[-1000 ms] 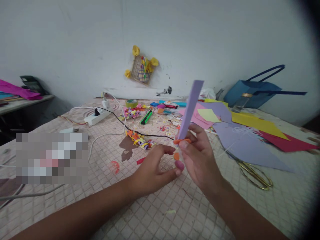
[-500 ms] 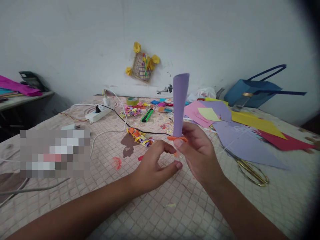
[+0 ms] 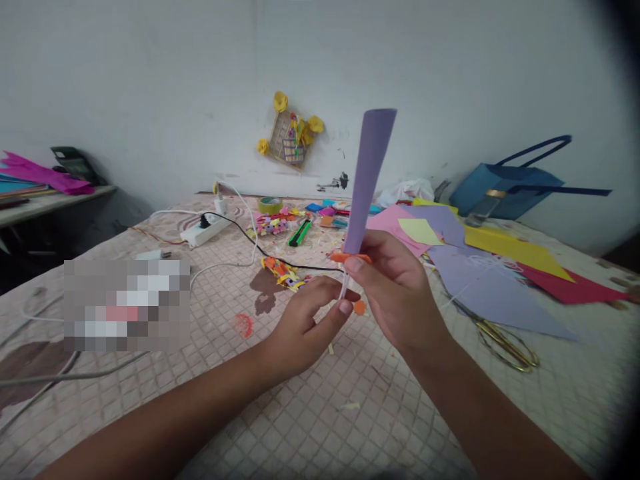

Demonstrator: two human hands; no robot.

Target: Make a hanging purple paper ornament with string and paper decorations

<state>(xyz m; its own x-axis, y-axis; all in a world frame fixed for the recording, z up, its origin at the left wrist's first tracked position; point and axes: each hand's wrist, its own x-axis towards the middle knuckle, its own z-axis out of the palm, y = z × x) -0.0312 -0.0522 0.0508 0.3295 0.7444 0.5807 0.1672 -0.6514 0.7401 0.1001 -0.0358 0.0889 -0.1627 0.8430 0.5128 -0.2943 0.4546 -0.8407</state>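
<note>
A rolled purple paper tube (image 3: 369, 180) stands tilted slightly right, wider at its top. At its lower end sits an orange paper piece (image 3: 340, 257). My right hand (image 3: 400, 287) is closed around this lower end, its thumb pressed on the orange piece. Below hangs a white string (image 3: 344, 288), pinched between the thumb and fingers of my left hand (image 3: 305, 327). Just beyond the left hand lies a paper-strip garland (image 3: 283, 272) in orange, yellow and purple. The part of the tube behind my right fingers is hidden.
A power strip (image 3: 205, 230) with cables (image 3: 225, 265) lies at left. Scissors (image 3: 507, 343) lie at right beside purple paper (image 3: 495, 293) with tangled string. A green cutter (image 3: 299, 233), tape roll (image 3: 270, 205) and blue bag (image 3: 505, 187) are farther back.
The purple tube has risen and leans more to the right. Both hands have moved up slightly, and the white string now shows clearly between them.
</note>
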